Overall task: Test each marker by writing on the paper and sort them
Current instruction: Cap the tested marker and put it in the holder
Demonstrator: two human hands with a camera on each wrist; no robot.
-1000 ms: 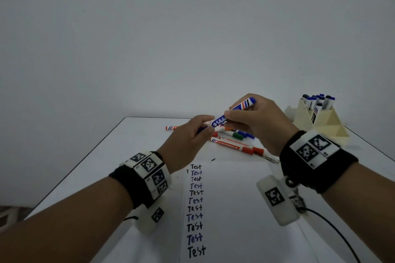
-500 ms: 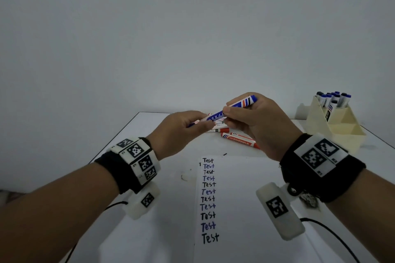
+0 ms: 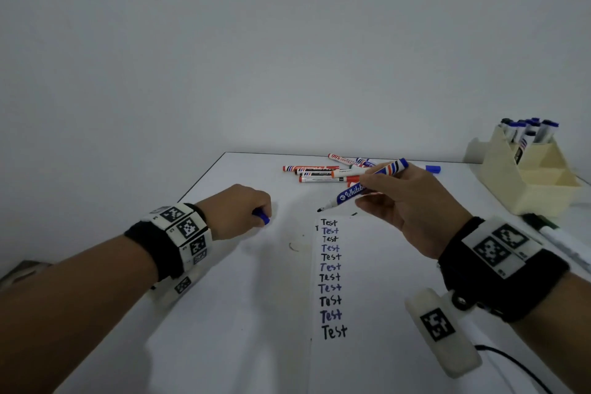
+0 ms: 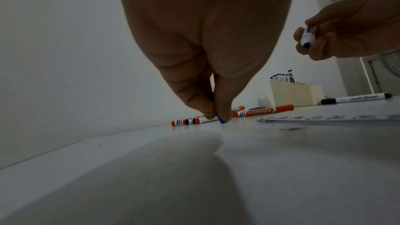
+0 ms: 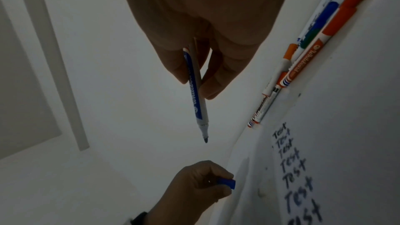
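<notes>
Head view: right hand (image 3: 412, 201) pinches the uncapped blue marker (image 3: 361, 189), nib poised just beyond the top edge of the paper (image 3: 383, 281). Left hand (image 3: 236, 211) grips the blue cap (image 3: 263, 217) low over the table (image 3: 224, 313). Risks: nib marks the bare table; cap mislaid, marker dries.

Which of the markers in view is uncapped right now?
The blue marker held in the right hand: its tip is bare, while the left hand pinches its blue cap.
</notes>
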